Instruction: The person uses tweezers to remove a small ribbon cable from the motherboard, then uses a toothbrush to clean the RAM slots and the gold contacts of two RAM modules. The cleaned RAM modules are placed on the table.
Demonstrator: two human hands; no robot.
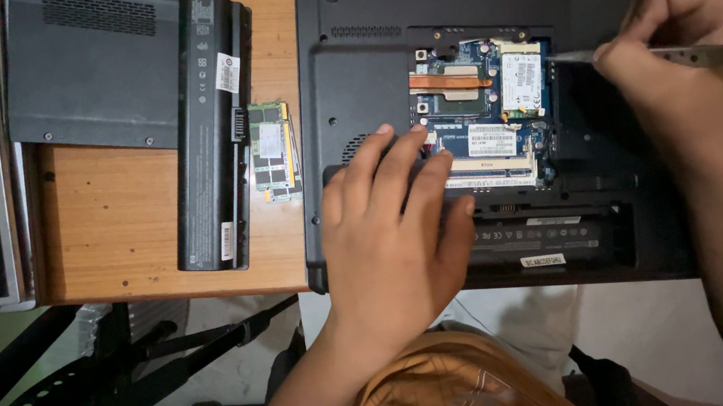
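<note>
Wooden table (111, 231) carries an upturned laptop (346, 69), battery (212, 129), cover panel (92, 70), and probably memory modules (272, 150).

A: Colours? The laptop (364, 67) is black, its board (483, 116) blue with a copper pipe (447, 82).

B: The battery (212, 129) is black, the desk (128, 220) orange-brown wood, the memory stick (271, 150) green.

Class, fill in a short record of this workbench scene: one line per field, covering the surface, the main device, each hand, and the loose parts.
Surface: wooden table
Main device: black laptop, underside up, service bay open, circuit board exposed
Left hand: flat on the laptop base, fingertips at the board's edge
Right hand: grips a slim metal tool, tip at the small wireless card
Loose parts: battery pack, memory module, removed cover panel
</note>
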